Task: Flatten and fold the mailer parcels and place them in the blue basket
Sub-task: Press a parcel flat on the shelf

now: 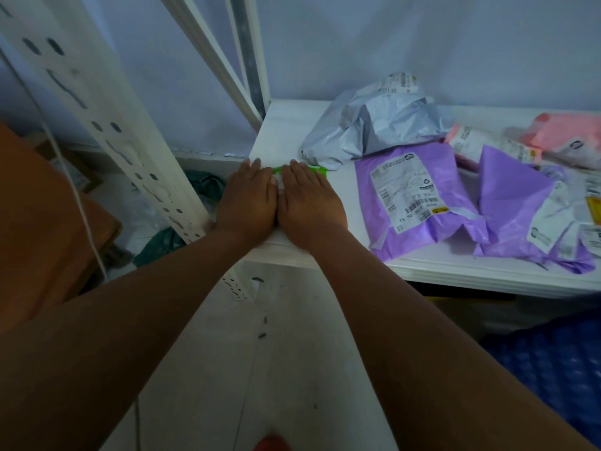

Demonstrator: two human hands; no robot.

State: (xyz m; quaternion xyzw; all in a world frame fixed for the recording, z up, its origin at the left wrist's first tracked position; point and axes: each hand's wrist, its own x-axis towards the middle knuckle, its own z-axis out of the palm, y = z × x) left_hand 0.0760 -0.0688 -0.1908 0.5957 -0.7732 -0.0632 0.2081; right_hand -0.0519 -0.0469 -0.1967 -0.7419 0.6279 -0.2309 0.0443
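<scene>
Both left hand (247, 198) and right hand (309, 200) press straight fingers (260, 174) onto green mailer (319, 171).

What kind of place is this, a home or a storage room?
Probably a storage or packing room, though I cannot be sure. A white slotted shelf post stands beside a white table, and used mailers with shipping labels lie there, such as the purple mailer.

both hands lie flat side by side at the white desk's (286, 131) left end, the left hand (247, 200) and right hand (309, 203) pressing a green mailer (313, 170) (mostly hidden). grey mailer (374, 125), purple mailer (413, 196) and pink mailer (566, 131) lie rightward; blue basket (553, 369) below.
</scene>
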